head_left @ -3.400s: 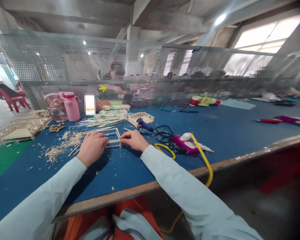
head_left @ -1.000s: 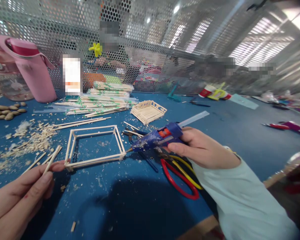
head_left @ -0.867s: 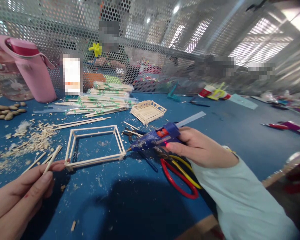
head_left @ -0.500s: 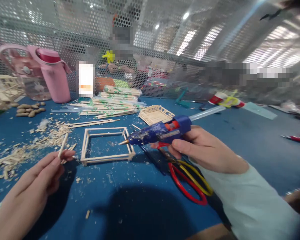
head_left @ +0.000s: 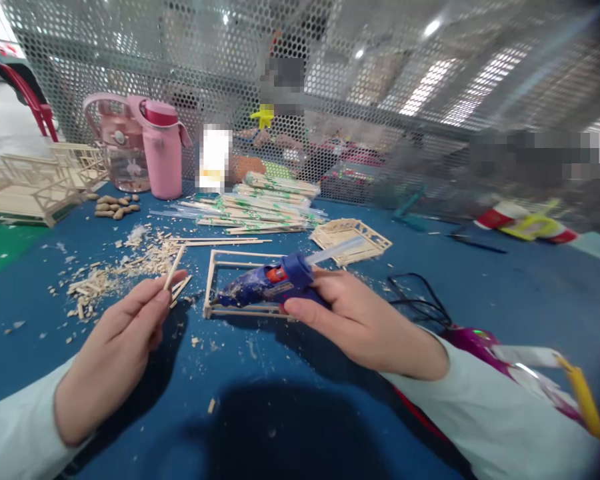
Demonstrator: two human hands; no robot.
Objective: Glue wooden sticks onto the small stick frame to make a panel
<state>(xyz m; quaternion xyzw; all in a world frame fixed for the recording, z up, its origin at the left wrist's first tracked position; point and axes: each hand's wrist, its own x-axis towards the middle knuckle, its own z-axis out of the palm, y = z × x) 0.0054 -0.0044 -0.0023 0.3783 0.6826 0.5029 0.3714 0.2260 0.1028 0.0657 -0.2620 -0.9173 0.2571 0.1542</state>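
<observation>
A wooden frame [head_left: 210,283] lies on the blue tabletop [head_left: 25,347] between the two hands, its long axis running left to right. The right hand [head_left: 365,327] is nearer, covering its right end from view. That hand is closed around a glue gun [head_left: 250,288], nozzle by the frame's near left corner; contact is unclear. The left hand [head_left: 113,343] pinches a short stick [head_left: 175,267], tilted upward, apart from the frame.

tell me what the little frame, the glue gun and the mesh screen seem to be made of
Little frame: probably bare wood, pale and matte, in thin straight lengths.
Glue gun: likely hard plastic; the blue body looks moulded, with whitish smears.
Mesh screen: perhaps metal, grey with regular round holes, though plastic can't be ruled out.
</observation>
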